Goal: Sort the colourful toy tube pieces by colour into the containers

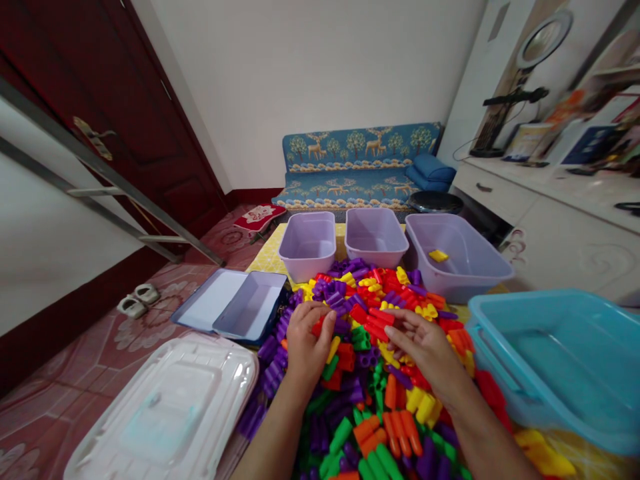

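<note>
A big pile of plastic building pieces (385, 457) in purple, red, yellow, green and orange covers the table under both hands. My right hand (417, 340) pinches a red building piece (377, 325) made of joined tubes, held just above the pile. My left hand (309, 340) is curled over the left part of the pile, its thumb pressed toward the fingers. A bit of red shows at those fingers, apparently another red building piece (318, 325), mostly hidden by the hand.
Three lilac bins stand behind the pile: left (307, 267), middle (377, 255) and right (460, 283), the last holding a yellow piece (439, 255). A blue tub (530, 397) is at right. An opened case (250, 307) and a white lid (165, 413) lie left.
</note>
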`<action>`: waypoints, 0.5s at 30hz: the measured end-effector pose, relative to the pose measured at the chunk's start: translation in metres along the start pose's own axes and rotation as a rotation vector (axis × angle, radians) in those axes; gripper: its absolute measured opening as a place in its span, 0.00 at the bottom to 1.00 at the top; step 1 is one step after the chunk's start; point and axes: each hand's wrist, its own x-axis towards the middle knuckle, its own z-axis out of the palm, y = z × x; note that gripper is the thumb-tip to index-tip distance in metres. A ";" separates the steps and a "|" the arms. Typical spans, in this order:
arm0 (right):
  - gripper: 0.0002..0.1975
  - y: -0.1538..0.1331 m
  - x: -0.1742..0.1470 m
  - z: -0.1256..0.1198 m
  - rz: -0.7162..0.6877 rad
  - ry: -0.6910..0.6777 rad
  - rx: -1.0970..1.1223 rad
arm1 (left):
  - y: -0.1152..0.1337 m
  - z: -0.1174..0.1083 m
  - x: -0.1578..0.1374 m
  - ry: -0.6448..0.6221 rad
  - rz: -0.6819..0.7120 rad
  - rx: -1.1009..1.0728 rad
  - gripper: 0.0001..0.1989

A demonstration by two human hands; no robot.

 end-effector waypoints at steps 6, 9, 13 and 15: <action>0.16 0.009 -0.011 0.010 -0.140 -0.104 -0.008 | 0.023 0.006 -0.010 -0.293 -0.027 -0.272 0.22; 0.17 0.010 -0.015 0.018 -0.129 -0.119 -0.008 | 0.024 0.010 -0.014 -0.357 -0.121 -0.361 0.20; 0.20 0.011 -0.017 0.023 -0.074 -0.086 0.033 | 0.020 0.012 -0.017 -0.364 -0.285 -0.510 0.17; 0.21 0.010 -0.017 0.022 -0.052 -0.083 0.061 | 0.019 0.012 -0.017 -0.349 -0.434 -0.684 0.19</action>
